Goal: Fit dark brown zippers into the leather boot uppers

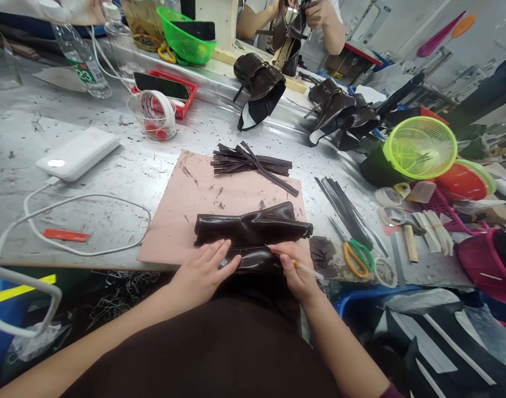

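A dark brown, shiny leather piece [246,226] lies folded at the table's front edge, partly on a pink board [170,221]. Its lower flap [255,258] hangs toward my body, with small light marks along the seam. My left hand [207,271] rests flat on the leather's left part, fingers spread. In my right hand [296,271], pinched between thumb and fingers, is a thin pen [308,269] with a clear barrel and a yellow section. The pen's tip touches or nearly touches the leather's right side; I cannot tell which. Dark strips [250,160] lie in a bundle behind the leather.
Scissors [356,257], more dark strips [346,210] and a hammer [410,243] lie to the right. A white power bank [78,153] with a cable is at left. Brown leather pieces [261,88] stand at the back, where another person's hands [319,14] hold a similar one.
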The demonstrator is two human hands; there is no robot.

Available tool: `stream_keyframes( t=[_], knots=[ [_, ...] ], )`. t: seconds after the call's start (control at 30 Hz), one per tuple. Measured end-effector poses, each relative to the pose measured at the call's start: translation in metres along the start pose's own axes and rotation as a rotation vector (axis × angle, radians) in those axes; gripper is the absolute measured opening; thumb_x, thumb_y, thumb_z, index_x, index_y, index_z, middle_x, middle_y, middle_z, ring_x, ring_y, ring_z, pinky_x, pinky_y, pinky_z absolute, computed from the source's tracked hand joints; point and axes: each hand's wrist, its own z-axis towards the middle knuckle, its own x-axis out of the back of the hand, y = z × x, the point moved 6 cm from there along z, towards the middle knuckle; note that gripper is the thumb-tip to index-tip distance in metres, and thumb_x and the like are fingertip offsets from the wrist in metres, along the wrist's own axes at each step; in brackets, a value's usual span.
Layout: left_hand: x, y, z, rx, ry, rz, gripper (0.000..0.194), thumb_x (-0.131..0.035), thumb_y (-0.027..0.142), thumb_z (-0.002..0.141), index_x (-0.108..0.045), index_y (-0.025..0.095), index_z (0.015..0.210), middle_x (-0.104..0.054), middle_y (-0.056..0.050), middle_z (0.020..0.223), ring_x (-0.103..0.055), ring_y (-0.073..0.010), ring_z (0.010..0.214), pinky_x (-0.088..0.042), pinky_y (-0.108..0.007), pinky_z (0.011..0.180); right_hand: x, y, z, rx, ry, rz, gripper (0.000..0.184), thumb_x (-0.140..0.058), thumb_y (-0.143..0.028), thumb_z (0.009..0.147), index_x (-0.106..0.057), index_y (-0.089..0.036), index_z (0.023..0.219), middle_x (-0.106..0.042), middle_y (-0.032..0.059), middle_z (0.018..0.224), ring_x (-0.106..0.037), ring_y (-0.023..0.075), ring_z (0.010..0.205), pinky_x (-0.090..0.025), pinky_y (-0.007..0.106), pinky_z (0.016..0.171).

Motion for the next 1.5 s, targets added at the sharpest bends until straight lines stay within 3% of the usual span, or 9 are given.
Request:
stream_keyframes(
  t=[0.2,0.97,1.2,1.5],
  knots=[
    [0.0,0.0,0.0,-0.002,-0.003,-0.004,0.035,-0.049,0.016,0.078,-0.056,0.023,0.112,-0.053,-0.015,0.119,-0.051,-0.0269,0.107,-0.043,-0.038,0.085,-0.007,0.014,-0.002,-0.219,0.073,-0.038,0.02,-0.039,-0.027,0.087,-0.054,-0.02,0.076,-0.059,0.0013,0.067,-0.058,0.0144,0.061,-0.047,0.027,0.056],
    [0.0,0.0,0.0,0.001,0.015,0.007,0.036,-0.048,0.016,0.078,-0.056,0.024,0.112,-0.054,-0.014,0.119,-0.052,-0.0261,0.107,-0.043,-0.036,0.084,-0.014,0.013,-0.002,-0.181,0.035,-0.107,0.019,-0.04,-0.027,0.086,-0.054,-0.019,0.075,-0.06,0.0015,0.066,-0.059,0.0144,0.062,-0.047,0.026,0.057],
    [0.001,0.0,0.001,0.0,0.015,-0.004,0.036,-0.049,0.016,0.077,-0.056,0.023,0.112,-0.054,-0.014,0.118,-0.052,-0.0261,0.107,-0.044,-0.037,0.084,-0.005,0.019,-0.009,-0.276,0.134,-0.104,0.021,-0.04,-0.029,0.086,-0.054,-0.02,0.074,-0.062,0.0013,0.066,-0.059,0.0141,0.06,-0.048,0.026,0.056],
    [0.0,0.0,0.0,0.003,0.022,0.009,0.037,-0.049,0.015,0.076,-0.056,0.025,0.111,-0.055,-0.013,0.118,-0.052,-0.0253,0.107,-0.044,-0.036,0.084,-0.005,0.024,-0.011,-0.287,0.158,-0.13,0.021,-0.04,-0.03,0.086,-0.054,-0.019,0.073,-0.061,0.0012,0.066,-0.059,0.0143,0.059,-0.047,0.027,0.056]
  ],
)
